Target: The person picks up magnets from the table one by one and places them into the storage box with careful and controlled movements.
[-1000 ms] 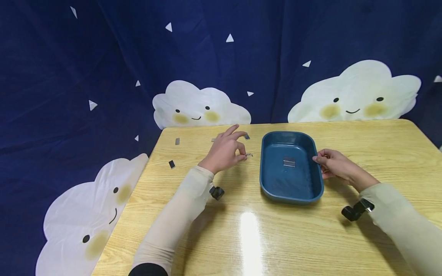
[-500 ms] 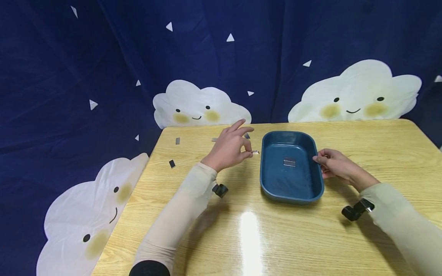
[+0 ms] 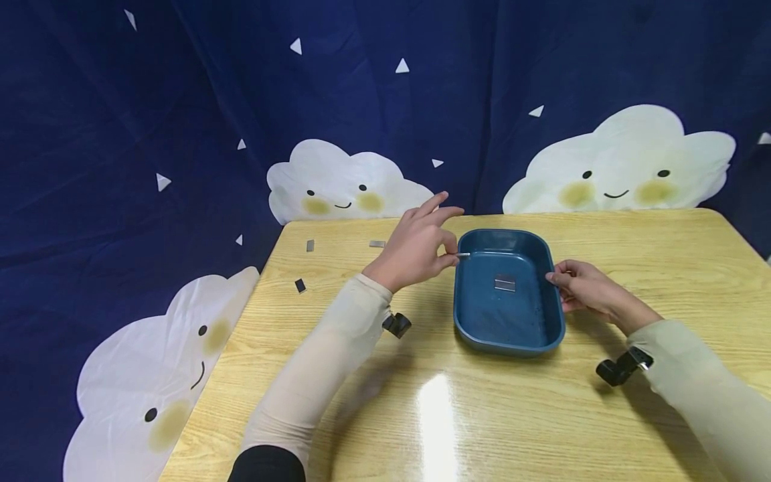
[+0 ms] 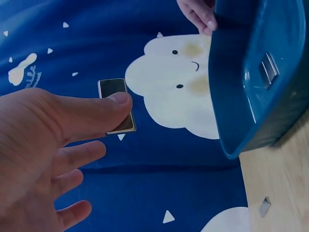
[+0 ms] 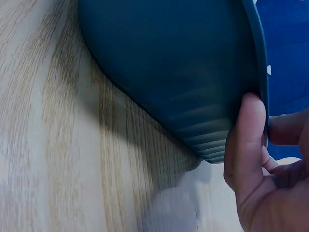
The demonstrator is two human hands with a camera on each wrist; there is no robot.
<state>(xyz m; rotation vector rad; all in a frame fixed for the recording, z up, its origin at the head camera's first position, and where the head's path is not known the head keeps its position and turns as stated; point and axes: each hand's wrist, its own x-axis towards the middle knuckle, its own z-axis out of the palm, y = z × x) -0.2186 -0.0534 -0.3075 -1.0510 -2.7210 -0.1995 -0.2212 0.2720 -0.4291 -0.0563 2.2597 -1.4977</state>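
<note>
My left hand (image 3: 415, 251) pinches a small flat rectangular piece (image 4: 112, 87) between thumb and index finger, the other fingers spread apart. The piece has a dark face and a shiny metallic edge; in the head view it reaches just over the left rim of a deep blue plastic bin (image 3: 508, 341). Similar metal-edged flat pieces (image 3: 504, 284) lie together on the bin floor; I cannot tell how many. My right hand (image 3: 587, 292) grips the bin's right rim, thumb on one side of the wall and fingers on the other.
Behind the left hand lie a grey flat piece (image 3: 310, 246), another pale one (image 3: 377, 244) and a dark one (image 3: 300, 286), on the wooden table (image 3: 512, 422). A navy curtain (image 3: 361, 87) with cloud prints hangs along the table's back and left edges.
My left hand has moved right and slightly away with the pinched flat piece, from the table to the bin's left rim. It now hides a piece at the back. The right hand stays put.
</note>
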